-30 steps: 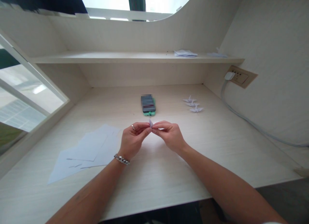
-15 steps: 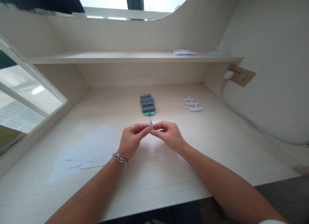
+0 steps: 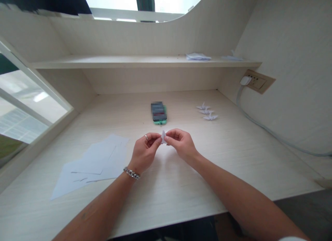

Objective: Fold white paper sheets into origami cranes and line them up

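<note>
A small folded piece of white paper point(image 3: 163, 137) is held up between my two hands, above the middle of the desk. My left hand point(image 3: 147, 147), with a ring and a chain bracelet, pinches its left side between thumb and fingers. On the other side, my right hand point(image 3: 181, 142) grips it the same way. The paper comes to a point at the top; its lower part is partly covered by my fingertips. To the right and farther back, three folded paper cranes point(image 3: 210, 117) stand close together in a row.
Loose white sheets point(image 3: 90, 164) lie overlapping at the left. A phone-like object point(image 3: 158, 113), blurred, with a green edge, lies beyond my hands. Folded papers point(image 3: 198, 56) rest on the shelf point(image 3: 129, 65). A grey cable point(image 3: 269, 130) runs from the wall socket point(image 3: 259, 82) along the right side.
The folded paper has turned, showing a broader face now instead of a narrow edge. My left hand has shifted slightly right; both hands keep their pinch.
</note>
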A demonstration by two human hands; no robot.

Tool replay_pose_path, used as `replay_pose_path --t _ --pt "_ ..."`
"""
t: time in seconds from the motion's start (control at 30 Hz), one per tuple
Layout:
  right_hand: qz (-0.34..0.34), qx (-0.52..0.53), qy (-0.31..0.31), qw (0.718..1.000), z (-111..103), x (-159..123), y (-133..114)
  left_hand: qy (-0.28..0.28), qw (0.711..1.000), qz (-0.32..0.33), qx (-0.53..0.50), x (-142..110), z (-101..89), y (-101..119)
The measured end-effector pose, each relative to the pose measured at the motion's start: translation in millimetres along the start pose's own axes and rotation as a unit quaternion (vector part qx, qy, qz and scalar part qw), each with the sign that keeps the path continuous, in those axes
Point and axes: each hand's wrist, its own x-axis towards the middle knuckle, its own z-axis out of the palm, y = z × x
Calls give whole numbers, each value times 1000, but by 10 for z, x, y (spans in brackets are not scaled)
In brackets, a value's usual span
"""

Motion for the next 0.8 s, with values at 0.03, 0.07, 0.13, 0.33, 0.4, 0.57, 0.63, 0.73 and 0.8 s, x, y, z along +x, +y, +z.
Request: replay_pose_path --t 0.03,0.07,0.13,0.33,0.4,0.57,0.63,0.73,0.8 --pt "0 1 3 1000 -1 0 0 0 1000 2 -3 -5 3 -2" --pt "0 0 5 1000 -1 -1 -4 0 1000 2 -8 -11 7 -5" --pt "-3 -4 5 1000 -1 -8 -19 0 1000 2 -19 -21 13 -14" --pt "3 24 2 1000 14 -16 -42 -2 1000 21 -12 -18 17 -61" --pt "12 33 -6 999 14 -11 -39 -7 999 27 -16 -14 13 -70" --pt "4 -9 -16 1000 -1 -10 -39 1 998 22 -54 -13 13 -52" --pt "-2 -18 -18 1000 -6 -13 -46 1 997 16 -71 -12 17 -36" --pt "-7 -21 -29 999 -15 -14 -63 -5 997 10 -76 -11 13 -23" --pt "-9 -24 -40 999 -23 -14 -74 -10 997 10 -72 -12 3 -30"
